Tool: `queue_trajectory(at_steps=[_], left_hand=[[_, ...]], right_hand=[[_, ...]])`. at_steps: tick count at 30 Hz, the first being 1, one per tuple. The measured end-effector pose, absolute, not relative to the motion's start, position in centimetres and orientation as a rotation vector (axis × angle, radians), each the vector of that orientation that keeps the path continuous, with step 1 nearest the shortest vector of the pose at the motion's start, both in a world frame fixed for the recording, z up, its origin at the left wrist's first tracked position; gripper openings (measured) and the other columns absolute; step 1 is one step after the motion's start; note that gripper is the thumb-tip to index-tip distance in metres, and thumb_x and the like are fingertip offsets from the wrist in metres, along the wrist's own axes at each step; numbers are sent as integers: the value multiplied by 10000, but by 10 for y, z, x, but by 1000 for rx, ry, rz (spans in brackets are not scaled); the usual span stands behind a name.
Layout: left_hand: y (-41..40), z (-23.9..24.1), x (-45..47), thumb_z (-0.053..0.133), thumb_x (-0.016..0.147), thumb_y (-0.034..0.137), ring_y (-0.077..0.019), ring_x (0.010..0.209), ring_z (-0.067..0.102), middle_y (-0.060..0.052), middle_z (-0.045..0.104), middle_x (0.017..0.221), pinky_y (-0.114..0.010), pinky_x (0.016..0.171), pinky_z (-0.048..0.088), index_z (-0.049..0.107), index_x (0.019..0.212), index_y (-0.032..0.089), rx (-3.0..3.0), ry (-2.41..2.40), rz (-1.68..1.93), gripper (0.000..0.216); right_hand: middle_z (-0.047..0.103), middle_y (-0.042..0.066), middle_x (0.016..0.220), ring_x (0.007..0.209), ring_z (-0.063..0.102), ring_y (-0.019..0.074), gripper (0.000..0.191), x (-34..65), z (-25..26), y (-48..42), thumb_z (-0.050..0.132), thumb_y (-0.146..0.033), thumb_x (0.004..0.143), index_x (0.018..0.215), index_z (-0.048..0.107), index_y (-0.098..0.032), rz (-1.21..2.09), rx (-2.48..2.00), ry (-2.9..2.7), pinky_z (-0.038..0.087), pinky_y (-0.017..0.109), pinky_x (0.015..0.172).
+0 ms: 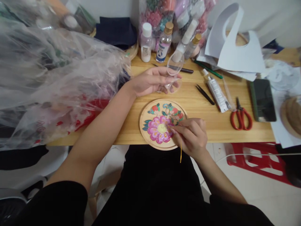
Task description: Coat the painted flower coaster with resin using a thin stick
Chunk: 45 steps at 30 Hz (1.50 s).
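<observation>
My left hand (152,80) is closed around a small clear plastic cup (172,85) with its round clear lid (175,63) flipped up. My right hand (191,135) is in a pinch, fingertips at the middle of a pink flower (158,129) with a pale yellow centre. A thin golden-yellow strand (181,153) hangs below this hand over the table edge; what the fingertips themselves pinch is too small to make out. The flower lies on a round wooden board (147,138), with orange-red fruits and dark green leaves above and beside it.
Several small bottles (162,47) stand at the back. Black tweezers (204,94), a white tube (217,92), red-handled scissors (241,117) and a phone (263,100) lie to the right. Crumpled plastic bags (58,78) cover the left. White paper cutouts (242,56) lean at back right.
</observation>
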State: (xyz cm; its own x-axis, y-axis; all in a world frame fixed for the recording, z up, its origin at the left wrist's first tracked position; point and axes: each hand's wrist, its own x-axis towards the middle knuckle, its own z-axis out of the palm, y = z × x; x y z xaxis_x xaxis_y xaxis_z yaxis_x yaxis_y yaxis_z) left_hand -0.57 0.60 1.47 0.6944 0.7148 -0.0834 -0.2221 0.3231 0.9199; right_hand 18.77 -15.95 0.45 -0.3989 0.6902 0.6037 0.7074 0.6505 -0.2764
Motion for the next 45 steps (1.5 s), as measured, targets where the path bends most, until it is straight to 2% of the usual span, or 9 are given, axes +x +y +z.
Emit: queue_trajectory(at_steps=[6,13,18,24,33,37,45], left_hand=[[6,14,-6,721,796,285,-150,916,715,-22,713,946,-224,741,554,674,1040,138,1086,553,648,289],[9,9,-6,732,785,300,-118,803,707,-28,711,885,-219,699,525,688,1023,143,1083,492,665,289],[8,8,-7,685,823,287,-172,951,713,-23,707,921,-251,771,546,677,1046,151,1084,533,667,261],[8,10,-6,688,816,315,-188,950,720,-21,706,897,-237,749,546,682,1022,152,1088,569,668,263],[8,10,-6,711,797,328,-118,779,708,-31,716,891,-213,675,513,675,1007,147,1105,531,667,280],[9,8,-6,754,744,348,-105,770,698,-24,723,903,-192,663,506,687,990,165,1101,471,664,314],[9,10,-5,696,808,281,-122,768,712,-20,710,866,-201,660,520,681,1006,149,1099,536,664,239]], right_hand=[[661,24,795,692,571,164,194,188,7,-164,670,-130,809,982,654,-215,-58,-1063,-2086,447,337,637],[686,17,713,573,579,147,283,174,18,-198,647,-64,788,1033,650,-205,97,-1155,-1887,448,292,499],[658,-8,645,506,586,122,267,161,16,-218,645,-39,786,989,653,-211,182,-1291,-1769,480,241,448],[707,0,680,538,653,121,224,147,13,-223,648,-55,803,975,655,-198,232,-1254,-1723,541,221,479],[693,-19,633,482,627,105,204,144,12,-221,651,-58,805,952,666,-199,203,-1245,-1696,537,209,452],[680,-27,618,475,622,99,191,144,11,-221,659,-61,802,941,666,-191,203,-1265,-1695,530,201,456],[716,-2,669,535,660,99,195,147,9,-218,656,-38,799,938,666,-175,160,-1277,-1697,561,186,520]])
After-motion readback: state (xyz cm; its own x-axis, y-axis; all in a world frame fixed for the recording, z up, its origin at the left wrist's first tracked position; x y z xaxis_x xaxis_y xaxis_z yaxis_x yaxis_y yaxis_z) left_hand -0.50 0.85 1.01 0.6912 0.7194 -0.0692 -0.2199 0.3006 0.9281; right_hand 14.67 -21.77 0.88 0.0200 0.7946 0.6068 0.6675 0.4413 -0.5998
